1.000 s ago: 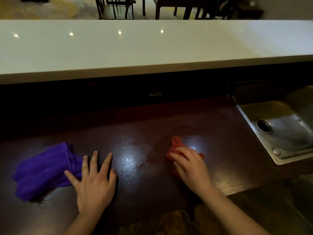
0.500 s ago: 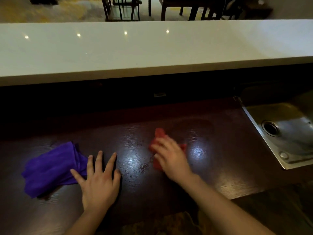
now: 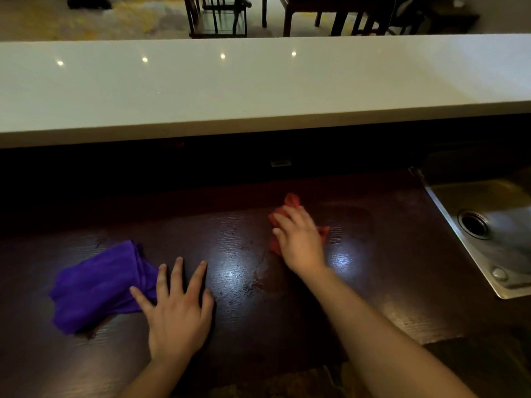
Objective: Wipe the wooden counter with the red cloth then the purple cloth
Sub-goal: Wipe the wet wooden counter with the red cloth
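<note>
My right hand (image 3: pixel 300 239) presses down on the crumpled red cloth (image 3: pixel 290 201) in the middle of the dark wooden counter (image 3: pixel 388 254); red edges stick out past my fingers at the far side and at the right. A purple cloth (image 3: pixel 94 282) lies bunched on the counter at the left. My left hand (image 3: pixel 176 308) rests flat on the wood with fingers spread, its thumb and forefinger touching the purple cloth's right edge. Wet smears shine on the wood between my hands.
A steel sink (image 3: pixel 488 225) with a round drain is set into the counter at the right. A raised white bar top (image 3: pixel 258 81) runs across behind the counter, with dark chairs (image 3: pixel 218 15) beyond it. The counter's front edge lies near my forearms.
My right hand has slid the red cloth away from me and to the left across the counter. My left hand has stayed flat beside the purple cloth.
</note>
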A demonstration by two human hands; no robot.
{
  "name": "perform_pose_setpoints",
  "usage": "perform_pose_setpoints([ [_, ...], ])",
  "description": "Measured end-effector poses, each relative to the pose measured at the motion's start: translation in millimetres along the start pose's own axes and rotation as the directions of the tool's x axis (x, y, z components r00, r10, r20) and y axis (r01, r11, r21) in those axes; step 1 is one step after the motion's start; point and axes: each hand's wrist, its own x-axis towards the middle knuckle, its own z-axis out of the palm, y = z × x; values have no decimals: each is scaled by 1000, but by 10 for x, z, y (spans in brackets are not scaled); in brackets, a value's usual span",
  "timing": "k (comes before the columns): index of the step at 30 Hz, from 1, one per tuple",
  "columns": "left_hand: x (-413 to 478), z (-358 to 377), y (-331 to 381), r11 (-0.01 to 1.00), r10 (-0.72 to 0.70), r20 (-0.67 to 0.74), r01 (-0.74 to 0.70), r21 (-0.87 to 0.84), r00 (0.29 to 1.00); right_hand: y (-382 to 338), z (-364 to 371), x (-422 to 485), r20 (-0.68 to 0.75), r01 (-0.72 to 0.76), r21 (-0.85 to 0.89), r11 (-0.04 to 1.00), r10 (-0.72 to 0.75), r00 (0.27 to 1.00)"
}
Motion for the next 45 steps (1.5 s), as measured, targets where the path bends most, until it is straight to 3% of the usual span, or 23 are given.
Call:
perform_pose_setpoints([
  [2, 0, 18, -6, 1000, -1, 1, 1, 10, 1000, -325, 139, -92, 83, 162, 27, 986, -163, 983],
  [5, 11, 44, -23, 1000, -11, 12, 11, 22, 1000, -601, 222, -471, 174, 440, 105, 892, -452, 875],
  [7, 24, 46, -24, 1000, -10, 16, 10, 22, 1000, -524, 141, -688, 173, 505, 142, 851, -524, 834],
  [9, 25, 36, -14, 1000, -9, 12, 9, 13, 1000, -322, -14, -720, 97, 423, 104, 900, -433, 896],
  [11, 14, 29, -8, 1000, -7, 5, 7, 9, 1000, -130, -167, -628, -24, 235, 63, 970, -234, 972],
  [13, 6, 12, -5, 1000, -2, 10, 2, 10, 1000, -47, -291, -516, -70, 76, 186, 980, -64, 996],
  [16, 11, -16, 12, 1000, -7, 12, 7, 2, 1000, 10, -390, -324, -70, -129, 502, 855, 188, 980],
  [18, 1, -24, 28, 1000, -7, 18, 7, 6, 1000, 89, -404, -217, 10, -252, 559, 790, 298, 954],
  [21, 12, -21, 19, 1000, -3, 18, 3, 4, 1000, 174, -408, -234, 113, -316, 318, 894, 296, 949],
  [23, 8, -15, 10, 1000, -4, 21, 4, 5, 1000, 241, -461, -299, -33, -246, 140, 959, 253, 967],
  [26, 13, -2, 11, 1000, -2, 5, 2, 8, 1000, 182, -514, -478, -213, -134, 261, 956, 192, 958],
  [27, 13, 3, 9, 1000, 1, 2, -1, 9, 1000, 99, -497, -581, -193, -40, 192, 981, 78, 978],
  [29, 19, 13, 0, 1000, 9, -9, -9, 7, 1000, -37, -364, -788, 4, 239, -44, 970, -239, 971],
  [30, 17, 23, -6, 1000, 12, -14, -12, 8, 1000, -32, -297, -834, 104, 301, -146, 942, -289, 952],
  [31, 13, 34, -12, 1000, 16, -18, -16, 9, 1000, 37, -260, -794, 141, 290, -201, 936, -265, 954],
  [33, 18, 49, -18, 1000, 19, -30, -19, 7, 999, 228, -238, -585, 93, 129, -200, 971, -113, 989],
  [35, 32, 64, -22, 1000, 20, -28, -20, 15, 999, 342, -272, -310, 20, -80, -119, 990, 82, 996],
  [37, 30, 84, -40, 1000, 19, -18, -19, 24, 1000, 213, -207, -142, -15, -181, 17, 983, 181, 983],
  [38, 27, 84, -48, 1000, 20, -15, -20, 24, 1000, 30, -125, -142, -15, -142, 62, 988, 143, 990],
  [40, 23, 77, -45, 999, 21, -18, -20, 24, 1000, -405, 81, -308, 6, 99, 115, 988, -101, 995],
  [42, 21, 83, -45, 1000, 16, -20, -16, 21, 1000, -695, 233, -572, 103, 367, 112, 924, -378, 920],
  [45, 28, 98, -63, 999, 27, -24, -27, 17, 999, -705, 266, -816, 223, 499, 125, 857, -514, 828],
])
